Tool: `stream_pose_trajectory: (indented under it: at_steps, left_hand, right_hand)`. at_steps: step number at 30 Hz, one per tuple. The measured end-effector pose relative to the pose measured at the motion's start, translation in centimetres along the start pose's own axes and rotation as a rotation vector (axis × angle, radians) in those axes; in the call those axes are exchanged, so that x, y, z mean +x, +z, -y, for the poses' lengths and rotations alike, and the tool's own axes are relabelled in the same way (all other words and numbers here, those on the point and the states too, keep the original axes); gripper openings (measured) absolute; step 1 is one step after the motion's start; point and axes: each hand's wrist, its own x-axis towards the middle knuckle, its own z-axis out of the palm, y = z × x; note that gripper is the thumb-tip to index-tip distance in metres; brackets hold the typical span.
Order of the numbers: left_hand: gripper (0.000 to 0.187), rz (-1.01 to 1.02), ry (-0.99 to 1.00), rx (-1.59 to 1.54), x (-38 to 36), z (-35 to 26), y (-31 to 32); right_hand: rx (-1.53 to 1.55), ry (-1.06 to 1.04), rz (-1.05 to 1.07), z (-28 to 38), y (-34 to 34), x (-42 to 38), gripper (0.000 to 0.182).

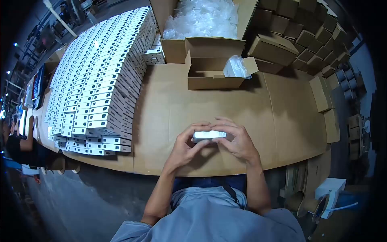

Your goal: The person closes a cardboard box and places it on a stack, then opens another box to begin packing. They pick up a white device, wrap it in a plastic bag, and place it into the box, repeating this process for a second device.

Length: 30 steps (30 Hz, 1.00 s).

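Observation:
Between my two hands, just above the cardboard-covered table (161, 105), is a small white box (209, 135). My left hand (185, 144) is closed on its left end, with the thumb along the near side. The right end is gripped by my right hand (238, 142), its fingers over the top and thumb at the front edge. Beyond them stands an open brown carton (215, 83). A white item in clear plastic (236, 67) sits at the carton's right end. The underside of the white box is hidden.
Tall rows of white boxes (96, 80) fill the table's left side. At the back, a large carton (173, 50) holds clear plastic bags (203, 18). Brown boxes (310, 38) are piled back right. Another person (24, 143) is at the far left.

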Motion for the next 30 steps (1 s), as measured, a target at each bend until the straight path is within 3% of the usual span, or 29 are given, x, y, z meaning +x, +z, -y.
stream_pose_trajectory:
  at_steps: [1, 3, 6, 12, 14, 16, 17, 19, 22, 24, 25, 27, 30]
  left_hand:
    - [0.038, 0.003, -0.002, 0.011, 0.1, 0.5, -0.2]
    - [0.030, -0.028, -0.036, -0.023, 0.3, 0.6, -0.7]
    - [0.027, -0.035, -0.102, 0.020, 1.0, -0.1, -1.6]
    - [0.028, 0.009, -0.083, -0.003, 4.5, -0.6, -3.0]
    - [0.031, -0.015, -0.139, -0.137, 5.5, -0.6, -3.3]
    - [0.033, -0.149, 0.009, -0.120, 6.8, -1.3, -3.9]
    - [0.034, -0.218, 0.084, -0.112, 7.6, -1.7, -4.4]
    - [0.031, -0.269, 0.123, 0.148, 9.2, -2.2, -7.6]
    - [0.021, -0.388, 0.275, 0.636, 13.2, -3.5, -12.3]
    - [0.020, -0.493, 0.382, 0.881, 16.4, -3.9, -14.5]
    - [0.024, -0.551, 0.365, 0.919, 17.9, -3.4, -15.6]
    - [0.032, -0.614, 0.456, 1.094, 19.6, -2.4, -16.7]
    - [0.051, -0.651, 0.459, 1.099, 21.1, -1.7, -17.6]
  right_hand:
    - [-0.040, 0.005, 0.007, 0.7, -0.2, 0.1, 0.031]
    - [-0.282, -0.186, -0.059, 0.3, -0.4, 0.4, 0.042]
    - [-0.360, -0.186, 0.085, 0.9, -1.4, 0.7, 0.048]
    - [-0.129, -0.111, 0.055, 1.6, -2.2, 3.9, 0.031]
    - [-0.187, -0.190, -0.032, 1.2, -3.1, 5.0, 0.030]
    - [-0.281, -0.317, -0.235, 1.0, -4.0, 6.6, 0.027]
    - [-0.282, -0.243, -0.352, 0.7, -4.6, 7.3, 0.027]
    - [-0.279, -0.098, -0.586, -0.1, -5.8, 8.8, 0.027]
    - [-0.255, -0.058, -0.792, -2.4, -5.6, 11.7, 0.029]
    - [-0.488, -0.183, -0.874, -3.3, -4.9, 12.9, 0.030]
    - [-0.598, -0.253, -0.910, -3.7, -4.4, 13.5, 0.031]
    - [-0.568, -0.199, -0.908, -4.8, -3.4, 14.0, 0.029]
    - [-0.623, -0.186, -0.883, -5.2, -3.0, 14.4, 0.027]
